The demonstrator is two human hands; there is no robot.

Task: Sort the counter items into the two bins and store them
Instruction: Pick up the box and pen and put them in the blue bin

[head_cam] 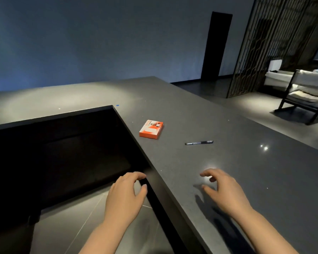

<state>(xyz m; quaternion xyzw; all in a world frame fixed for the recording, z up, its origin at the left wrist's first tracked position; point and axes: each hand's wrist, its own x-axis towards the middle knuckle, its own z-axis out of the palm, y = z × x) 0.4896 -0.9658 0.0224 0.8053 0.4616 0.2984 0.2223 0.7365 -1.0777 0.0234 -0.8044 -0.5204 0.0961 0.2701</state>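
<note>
1. The left hand (126, 191) hovers at the near edge of the grey counter (246, 171), over the dark recess beside it; its fingers are loosely curled and it holds nothing. Whether the fingertips touch the edge I cannot tell. A careless reach from here could knock something off the counter's inner edge into that dark gap — hard to recover.
2. The orange box (151, 129) lies flat near that inner edge, well apart from both hands. A nudge leftward would likely tip it over.
3. The black pen (199, 142) lies on its side to the right of the box. It is round, so I judge it could roll if brushed rather than pinched.
4. The right hand (222, 187) hangs just above the counter, fingers spread and relaxed, grasping nothing.
5. No bins are in view — a wrong sort seems possible until they are found.
</note>
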